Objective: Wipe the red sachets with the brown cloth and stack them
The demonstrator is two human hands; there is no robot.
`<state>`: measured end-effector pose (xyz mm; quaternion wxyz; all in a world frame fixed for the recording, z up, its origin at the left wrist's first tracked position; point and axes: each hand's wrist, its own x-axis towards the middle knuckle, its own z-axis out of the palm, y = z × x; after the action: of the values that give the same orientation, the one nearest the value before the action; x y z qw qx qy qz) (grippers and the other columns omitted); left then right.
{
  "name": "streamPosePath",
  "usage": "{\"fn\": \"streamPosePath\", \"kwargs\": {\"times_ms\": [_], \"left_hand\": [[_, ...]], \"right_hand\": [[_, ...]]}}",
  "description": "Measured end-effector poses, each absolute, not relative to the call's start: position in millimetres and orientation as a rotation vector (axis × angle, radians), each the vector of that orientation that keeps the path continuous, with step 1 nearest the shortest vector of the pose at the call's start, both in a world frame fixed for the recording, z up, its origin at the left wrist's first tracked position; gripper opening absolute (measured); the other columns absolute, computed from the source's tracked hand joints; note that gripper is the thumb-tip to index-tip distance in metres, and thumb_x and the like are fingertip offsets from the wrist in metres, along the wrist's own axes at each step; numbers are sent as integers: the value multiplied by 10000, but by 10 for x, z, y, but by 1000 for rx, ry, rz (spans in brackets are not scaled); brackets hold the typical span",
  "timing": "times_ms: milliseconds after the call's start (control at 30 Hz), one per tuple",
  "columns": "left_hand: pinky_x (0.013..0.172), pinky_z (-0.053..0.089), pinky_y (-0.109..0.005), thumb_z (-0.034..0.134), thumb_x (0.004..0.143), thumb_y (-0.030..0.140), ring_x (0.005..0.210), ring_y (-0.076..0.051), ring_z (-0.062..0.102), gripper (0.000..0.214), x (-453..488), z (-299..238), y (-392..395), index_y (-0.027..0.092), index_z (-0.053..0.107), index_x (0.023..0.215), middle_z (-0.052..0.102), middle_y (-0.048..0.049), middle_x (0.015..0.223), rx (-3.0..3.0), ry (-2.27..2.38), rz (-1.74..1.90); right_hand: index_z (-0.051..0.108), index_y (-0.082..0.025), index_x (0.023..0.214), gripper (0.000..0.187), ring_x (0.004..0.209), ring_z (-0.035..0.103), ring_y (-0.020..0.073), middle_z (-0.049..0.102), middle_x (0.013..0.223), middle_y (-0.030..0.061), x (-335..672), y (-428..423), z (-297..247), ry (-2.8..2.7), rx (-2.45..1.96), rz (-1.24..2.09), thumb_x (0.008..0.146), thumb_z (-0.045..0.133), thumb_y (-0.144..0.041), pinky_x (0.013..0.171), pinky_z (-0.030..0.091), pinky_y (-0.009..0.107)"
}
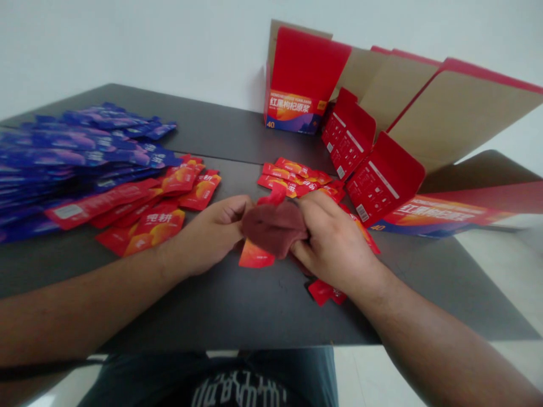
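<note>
Maroon cloth (pixel 274 228) bunched between my left hand (pixel 203 234) and right hand (pixel 335 240), fingers closed on it to keep it gathered; red sachet (pixel 256 255) just beneath.

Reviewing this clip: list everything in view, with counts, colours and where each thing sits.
purple sachets: many, too overlapped to count, blue-purple, heaped at the table's left.
red sachets: many, red-orange, in loose groups around the hands.
upright carton: one, red with orange and purple print, at the table's far side.
flattened carton pieces: several, red and brown, to the carton's right.
table: one, dark grey, under everything.
wall: one, white, behind the table.
dark red cloth: one, maroon, between the hands.
left hand: one, bare, holding the cloth.
right hand: one, bare, holding the cloth.
dark shirt: one, with white print, at the bottom.
</note>
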<state>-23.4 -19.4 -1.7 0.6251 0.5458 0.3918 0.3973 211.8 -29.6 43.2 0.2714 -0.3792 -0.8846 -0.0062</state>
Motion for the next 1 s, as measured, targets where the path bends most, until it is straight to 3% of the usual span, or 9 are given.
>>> {"fn": "streamPosePath", "kwargs": {"times_ms": [133,233,333,533,633,767,1000], "left_hand": [[697,511,-293,817,899,293,733,-154,632,166,-176,-32,-217,222,674,942,707,7,861,1185,826,941],[587,430,-260,823,883,318,628,-127,550,262,-204,-21,-216,212,591,822,615,29,730,1157,903,1010],[567,414,-250,797,910,354,620,-121,542,281,-230,-5,-208,206,583,806,613,24,726,1173,956,1043],[625,503,-272,883,786,247,659,-150,633,264,-134,5,-226,211,637,874,681,25,754,1025,818,948],[564,449,-242,876,777,272,591,-123,572,292,-124,26,-239,197,594,794,635,27,694,1020,869,1027],[483,338,-212,809,869,316,508,-93,453,282,-167,58,-237,200,570,774,545,47,618,1085,1013,1065],[535,401,-229,880,796,299,576,-116,532,331,-165,58,-243,195,572,736,594,20,667,1071,917,1058]], "right_hand": [[599,-238,994,154,1002,670,292,688,1034,94,2128,-266,440,-2299,-1070,-34,907,644,-118,850,586,422],[648,-207,1146,193,1067,687,277,725,1137,105,2091,-311,398,-2517,-862,112,964,641,-145,899,595,407],[648,-195,1301,297,1159,693,265,736,1276,109,2076,-340,384,-2650,-698,165,1006,640,-163,955,589,389],[651,-209,1030,106,981,665,283,706,1048,105,2129,-273,441,-2333,-1041,-57,947,642,-144,847,571,412],[674,-192,1111,127,991,664,275,716,1080,107,2090,-301,394,-2429,-905,17,985,656,-182,848,575,400],[701,-165,1289,252,1083,684,269,735,1179,101,2033,-379,338,-2668,-670,128,1051,671,-239,894,580,387],[723,-128,1160,169,973,677,286,719,1058,138,2052,-353,366,-2396,-886,-2,1021,661,-202,839,577,413]]}}
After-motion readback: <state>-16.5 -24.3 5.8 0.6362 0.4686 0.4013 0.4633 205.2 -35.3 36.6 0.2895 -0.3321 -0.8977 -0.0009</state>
